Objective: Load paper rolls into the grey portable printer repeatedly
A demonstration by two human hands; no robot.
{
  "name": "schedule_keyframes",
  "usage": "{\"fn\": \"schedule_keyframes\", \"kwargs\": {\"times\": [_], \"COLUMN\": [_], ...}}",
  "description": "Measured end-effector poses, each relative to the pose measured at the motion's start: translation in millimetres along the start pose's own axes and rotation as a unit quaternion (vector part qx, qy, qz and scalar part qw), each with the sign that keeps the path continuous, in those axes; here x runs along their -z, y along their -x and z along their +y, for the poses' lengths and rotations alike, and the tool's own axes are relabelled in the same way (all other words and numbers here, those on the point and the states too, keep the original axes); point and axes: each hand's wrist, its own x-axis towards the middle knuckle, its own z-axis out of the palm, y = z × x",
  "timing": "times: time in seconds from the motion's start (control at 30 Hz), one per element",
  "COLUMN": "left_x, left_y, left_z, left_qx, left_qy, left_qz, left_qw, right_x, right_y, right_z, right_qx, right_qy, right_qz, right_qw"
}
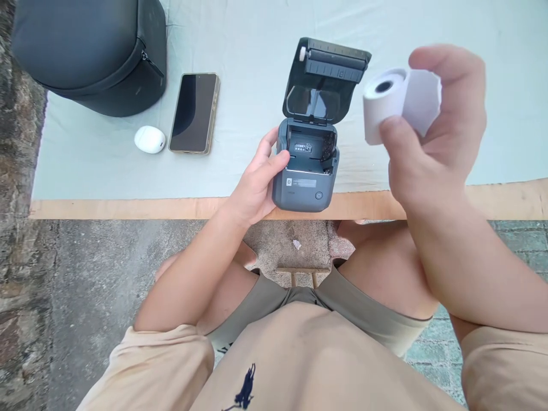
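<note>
A small dark grey thermal printer [305, 185] stands at the near edge of the table, its lid [325, 80] swung open and its paper bay empty. My left hand [256, 182] grips the printer's left side, thumb against its body. My right hand [432, 131] is raised to the right of the printer and holds a white paper roll [383, 105], its hollow core facing me and a loose flap of paper curling behind my fingers.
A phone [194, 112] lies screen-up left of the printer, beside a white earbud case [149, 139]. A dark round zipped bag [92, 51] stands at the far left. A pale cloth [240, 51] covers the table; its wooden edge [128, 208] runs near my knees.
</note>
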Motion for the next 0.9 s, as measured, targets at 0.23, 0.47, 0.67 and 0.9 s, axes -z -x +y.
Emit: {"fn": "schedule_keyframes", "kwargs": {"times": [0.23,0.47,0.67,0.9], "left_x": [-7.5,-8.3,-9.0,-7.6], "left_y": [5,3,5,5], "left_z": [2,-3,-5,-1], "left_qx": [-0.006,-0.020,-0.044,-0.035], "left_qy": [0.013,0.031,0.033,0.047], "left_qz": [0.001,0.003,-0.013,-0.008], "left_qw": [1.000,0.999,0.998,0.998], "right_x": [-19,-27,-37,-40], "right_y": [7,5,6,4], "right_z": [-3,-8,8,16], "right_qx": [0.121,0.147,0.295,0.379], "right_qy": [0.114,0.212,0.207,0.183], "right_qz": [-0.037,-0.038,0.031,0.060], "right_qw": [0.985,0.966,0.932,0.905]}}
